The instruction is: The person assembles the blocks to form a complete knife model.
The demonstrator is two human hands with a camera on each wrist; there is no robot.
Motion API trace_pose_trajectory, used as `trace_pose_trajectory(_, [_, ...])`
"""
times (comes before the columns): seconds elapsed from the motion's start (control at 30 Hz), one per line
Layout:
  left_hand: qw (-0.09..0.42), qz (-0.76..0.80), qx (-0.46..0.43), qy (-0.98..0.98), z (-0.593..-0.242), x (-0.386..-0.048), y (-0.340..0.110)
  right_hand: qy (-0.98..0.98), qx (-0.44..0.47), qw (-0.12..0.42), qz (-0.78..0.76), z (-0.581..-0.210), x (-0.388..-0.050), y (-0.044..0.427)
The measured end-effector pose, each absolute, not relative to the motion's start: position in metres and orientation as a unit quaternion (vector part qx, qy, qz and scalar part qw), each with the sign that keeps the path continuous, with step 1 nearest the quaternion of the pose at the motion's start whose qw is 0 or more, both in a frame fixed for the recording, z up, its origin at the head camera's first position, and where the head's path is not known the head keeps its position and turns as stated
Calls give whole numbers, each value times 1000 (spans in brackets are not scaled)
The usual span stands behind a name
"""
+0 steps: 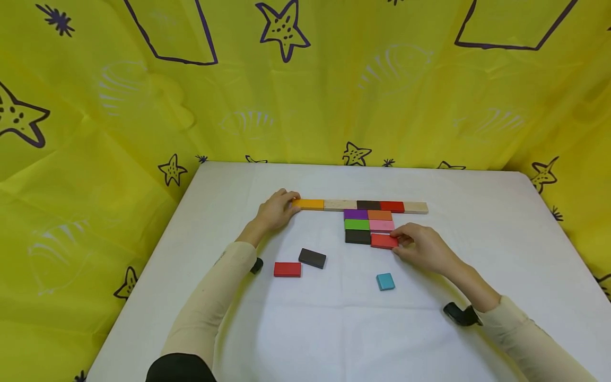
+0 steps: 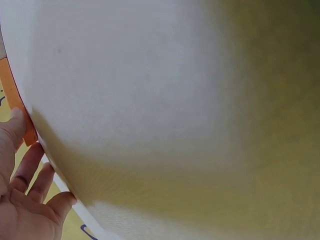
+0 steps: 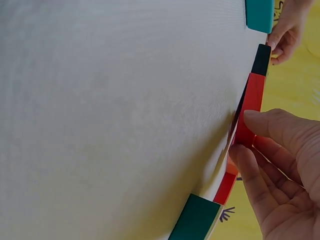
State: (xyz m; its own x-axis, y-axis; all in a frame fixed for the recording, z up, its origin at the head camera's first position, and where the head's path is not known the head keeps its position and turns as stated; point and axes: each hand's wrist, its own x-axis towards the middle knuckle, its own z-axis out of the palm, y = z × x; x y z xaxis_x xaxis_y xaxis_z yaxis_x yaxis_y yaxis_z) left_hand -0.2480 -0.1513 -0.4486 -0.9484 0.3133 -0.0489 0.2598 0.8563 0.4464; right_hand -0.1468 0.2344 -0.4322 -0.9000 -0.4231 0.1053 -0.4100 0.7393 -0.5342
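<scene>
My right hand (image 1: 425, 246) pinches the right end of a red wooden block (image 1: 384, 241) between thumb and fingers. In the right wrist view that block (image 3: 251, 102) looks slightly raised, with a dark gap beneath. It sits beside a black block (image 1: 357, 236), below pink (image 1: 381, 226) and green (image 1: 357, 224) blocks; purple (image 1: 355, 214) and orange (image 1: 380, 215) ones are above these. A row runs along the top: yellow-orange, plain wood (image 1: 340, 205), black, red, plain wood. My left hand (image 1: 277, 211) grips the left end of the yellow-orange block (image 1: 309, 204), its thumb (image 2: 16, 120) against it.
A loose red block (image 1: 287, 269) and a tilted black block (image 1: 312, 258) lie on the white table (image 1: 334, 329) left of the group. A small blue block (image 1: 385, 281) lies nearer the front. Yellow patterned cloth (image 1: 315, 95) hangs behind the table.
</scene>
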Motion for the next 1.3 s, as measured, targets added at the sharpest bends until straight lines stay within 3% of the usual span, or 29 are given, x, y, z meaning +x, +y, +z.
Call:
trace_pose_trajectory(0.93, [68, 221, 145, 962, -448, -248, -151, 943, -195, 14, -268, -432, -158, 228])
trace_pose_trajectory(1.3, [67, 219, 145, 963, -448, -249, -152, 944, -198, -9, -264, -431, -158, 229])
